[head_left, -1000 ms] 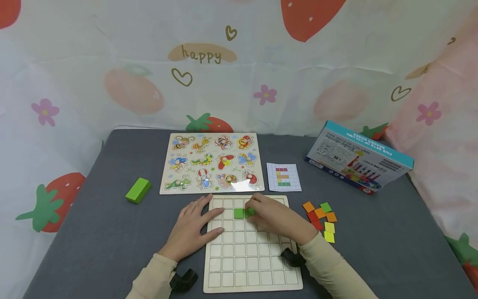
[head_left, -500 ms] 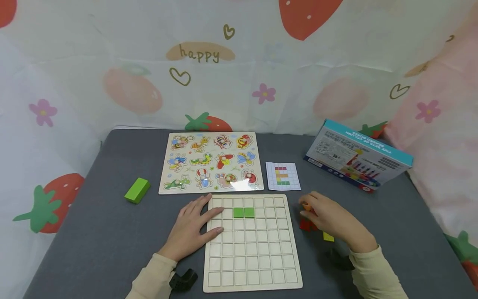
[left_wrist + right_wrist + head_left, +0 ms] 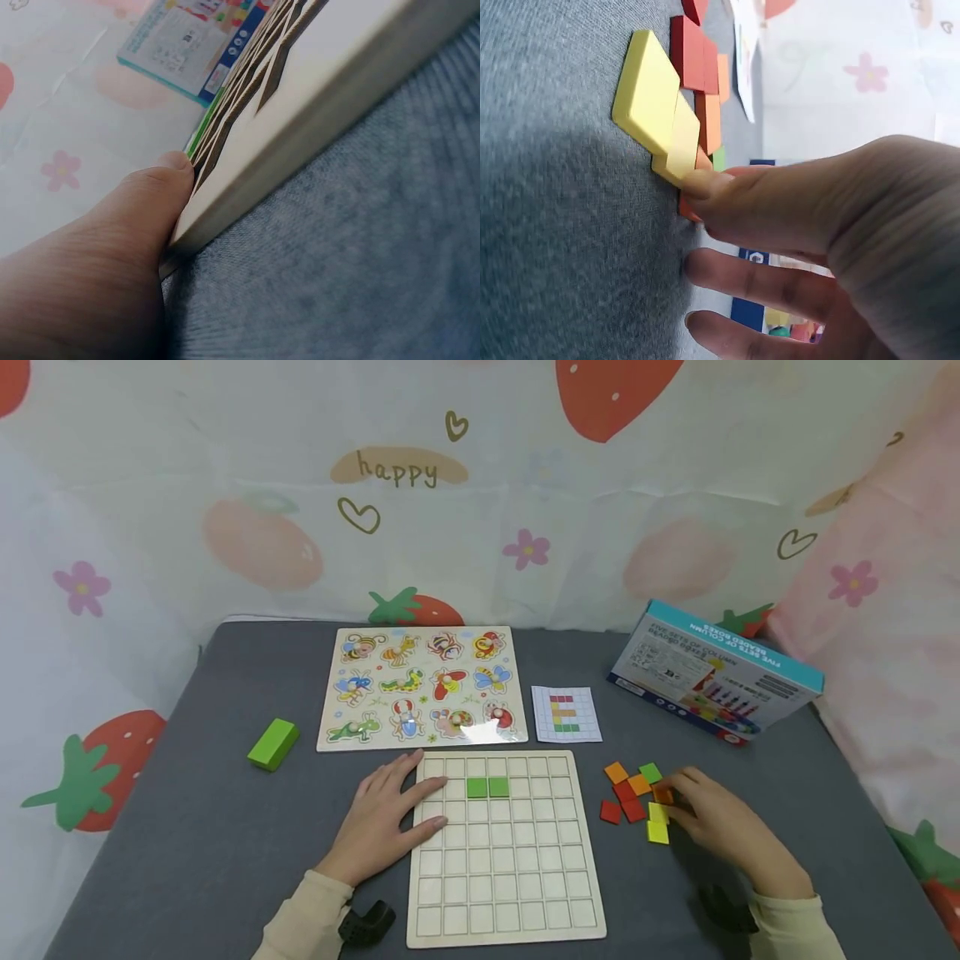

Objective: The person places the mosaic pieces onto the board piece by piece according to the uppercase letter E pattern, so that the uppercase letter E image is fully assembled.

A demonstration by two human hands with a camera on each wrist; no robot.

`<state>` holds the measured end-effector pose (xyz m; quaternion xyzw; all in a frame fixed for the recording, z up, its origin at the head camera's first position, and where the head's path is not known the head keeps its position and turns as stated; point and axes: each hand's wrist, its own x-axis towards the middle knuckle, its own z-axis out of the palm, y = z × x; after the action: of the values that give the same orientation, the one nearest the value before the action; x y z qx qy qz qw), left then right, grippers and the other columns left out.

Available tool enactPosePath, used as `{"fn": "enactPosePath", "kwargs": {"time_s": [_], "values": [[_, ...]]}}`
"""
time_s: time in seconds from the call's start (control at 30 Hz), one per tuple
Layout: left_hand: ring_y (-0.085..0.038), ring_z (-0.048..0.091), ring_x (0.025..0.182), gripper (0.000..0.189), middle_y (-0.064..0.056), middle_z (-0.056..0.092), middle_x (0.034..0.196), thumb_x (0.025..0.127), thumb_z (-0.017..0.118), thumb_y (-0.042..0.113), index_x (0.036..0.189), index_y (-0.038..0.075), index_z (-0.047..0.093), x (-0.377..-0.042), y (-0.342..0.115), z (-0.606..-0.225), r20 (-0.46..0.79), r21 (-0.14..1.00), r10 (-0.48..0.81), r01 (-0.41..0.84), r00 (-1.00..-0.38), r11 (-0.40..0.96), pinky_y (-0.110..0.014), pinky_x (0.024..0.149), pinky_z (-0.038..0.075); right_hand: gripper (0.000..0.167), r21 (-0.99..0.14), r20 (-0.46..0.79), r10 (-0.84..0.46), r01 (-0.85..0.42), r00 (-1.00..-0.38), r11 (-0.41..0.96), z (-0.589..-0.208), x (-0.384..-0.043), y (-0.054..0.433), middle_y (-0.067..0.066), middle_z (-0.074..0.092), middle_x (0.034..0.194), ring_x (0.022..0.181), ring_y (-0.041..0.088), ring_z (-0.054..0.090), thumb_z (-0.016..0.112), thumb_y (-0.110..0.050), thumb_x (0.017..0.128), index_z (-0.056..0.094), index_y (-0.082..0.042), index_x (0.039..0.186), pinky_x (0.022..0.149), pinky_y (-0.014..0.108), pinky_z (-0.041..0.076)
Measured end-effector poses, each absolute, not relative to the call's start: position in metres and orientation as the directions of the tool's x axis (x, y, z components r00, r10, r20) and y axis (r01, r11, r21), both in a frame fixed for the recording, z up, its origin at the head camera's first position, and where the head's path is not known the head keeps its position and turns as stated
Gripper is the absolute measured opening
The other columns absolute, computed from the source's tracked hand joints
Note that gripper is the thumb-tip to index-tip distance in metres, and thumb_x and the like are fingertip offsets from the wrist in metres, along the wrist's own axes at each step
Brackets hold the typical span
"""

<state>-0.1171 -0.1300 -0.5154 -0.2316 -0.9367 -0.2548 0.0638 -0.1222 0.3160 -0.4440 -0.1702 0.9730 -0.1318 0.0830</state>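
My left hand rests at the left edge of the pale wooden grid board, fingers spread; its thumb lies against the rim in the left wrist view. Two green square tiles sit side by side in the board's second row. To the right of the board, my right hand reaches into a loose group of small tiles. Its thumb and forefinger pinch an orange tile, largely covered by them. Yellow tiles, red tiles, other orange tiles and a green tile lie close by.
Behind the grid board lies an insect picture board. A pattern card is right of it, and a box leans at the back right. A green block sits on the grey cloth at left.
My right hand has left the green tile on the board and moved right, over the loose tiles to their right side. My left hand has stayed in place.
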Motion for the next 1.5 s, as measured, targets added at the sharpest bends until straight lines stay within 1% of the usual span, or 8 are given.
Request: {"fn": "enactPosePath", "kwargs": {"time_s": [0.17,0.4,0.7,0.9,1.07,1.17,1.37,1.5], "values": [[-0.03,0.029,0.142,0.057,-0.005,0.03,0.155,0.087,0.06,0.058,0.138,0.035,0.051,-0.117,-0.131,-0.515,0.242,0.449,0.401,0.468,-0.884,0.761,-0.056,0.112,0.024,0.026,-0.302,-0.103,-0.351,-0.307,-0.931,0.902,-0.445,-0.122,0.319,0.004,0.059,0.102,0.092,0.02,0.06,0.072,0.001,0.083,0.064,-0.009,0.106,0.079,0.044,0.056],[-0.029,0.03,0.141,0.055,-0.005,0.031,0.155,0.088,0.06,0.057,0.138,0.035,0.052,-0.118,-0.132,-0.517,0.248,0.454,0.399,0.47,-0.883,0.757,-0.056,0.112,0.024,0.018,-0.307,-0.116,-0.339,-0.291,-0.934,0.906,-0.446,-0.124,0.317,0.004,0.057,0.098,0.086,0.018,0.059,0.072,-0.003,0.084,0.063,-0.009,0.098,0.072,0.038,0.056],[-0.029,0.028,0.142,0.055,-0.004,0.03,0.156,0.088,0.059,0.058,0.138,0.036,0.051,-0.117,-0.131,-0.515,0.23,0.468,0.399,0.46,-0.888,0.755,-0.055,0.112,0.023,0.016,-0.287,-0.108,-0.341,-0.299,-0.934,0.91,-0.448,-0.124,0.316,0.004,0.056,0.096,0.084,0.016,0.057,0.072,-0.005,0.084,0.06,-0.01,0.093,0.069,0.036,0.054],[-0.027,0.026,0.143,0.056,-0.003,0.028,0.156,0.089,0.057,0.059,0.139,0.036,0.05,-0.118,-0.131,-0.516,0.215,0.465,0.399,0.453,-0.891,0.761,-0.054,0.114,0.021,0.015,-0.291,-0.147,-0.321,-0.27,-0.935,0.918,-0.449,-0.127,0.316,0.006,0.056,0.097,0.083,0.016,0.056,0.071,-0.005,0.085,0.06,-0.009,0.093,0.069,0.037,0.054],[-0.028,0.028,0.142,0.055,-0.004,0.03,0.155,0.089,0.058,0.058,0.138,0.036,0.051,-0.118,-0.131,-0.517,0.239,0.459,0.399,0.465,-0.885,0.757,-0.055,0.112,0.023,0.015,-0.299,-0.174,-0.306,-0.246,-0.936,0.922,-0.45,-0.129,0.315,0.008,0.055,0.098,0.082,0.017,0.056,0.07,-0.005,0.085,0.059,-0.008,0.095,0.07,0.038,0.055],[-0.028,0.027,0.142,0.055,-0.004,0.03,0.156,0.089,0.058,0.058,0.139,0.036,0.051,-0.117,-0.131,-0.517,0.237,0.462,0.4,0.465,-0.885,0.755,-0.054,0.113,0.023,0.016,-0.288,-0.17,-0.301,-0.245,-0.938,0.926,-0.448,-0.129,0.315,0.009,0.055,0.099,0.083,0.018,0.056,0.07,-0.005,0.085,0.059,-0.007,0.097,0.07,0.038,0.055],[-0.029,0.028,0.142,0.055,-0.005,0.031,0.155,0.088,0.06,0.057,0.138,0.035,0.052,-0.117,-0.131,-0.517,0.25,0.457,0.399,0.471,-0.882,0.755,-0.055,0.112,0.024,0.018,-0.217,-0.152,-0.263,-0.228,-0.953,0.949,-0.443,-0.131,0.316,0.012,0.055,0.099,0.084,0.021,0.057,0.068,-0.004,0.085,0.06,-0.004,0.101,0.073,0.044,0.055],[-0.03,0.029,0.141,0.056,-0.006,0.032,0.155,0.087,0.061,0.057,0.137,0.034,0.053,-0.117,-0.132,-0.517,0.258,0.457,0.397,0.473,-0.881,0.754,-0.056,0.111,0.025,0.018,-0.215,-0.127,-0.285,-0.254,-0.95,0.943,-0.44,-0.134,0.317,0.012,0.054,0.1,0.083,0.021,0.057,0.068,-0.004,0.086,0.059,-0.001,0.101,0.073,0.044,0.055]]}}
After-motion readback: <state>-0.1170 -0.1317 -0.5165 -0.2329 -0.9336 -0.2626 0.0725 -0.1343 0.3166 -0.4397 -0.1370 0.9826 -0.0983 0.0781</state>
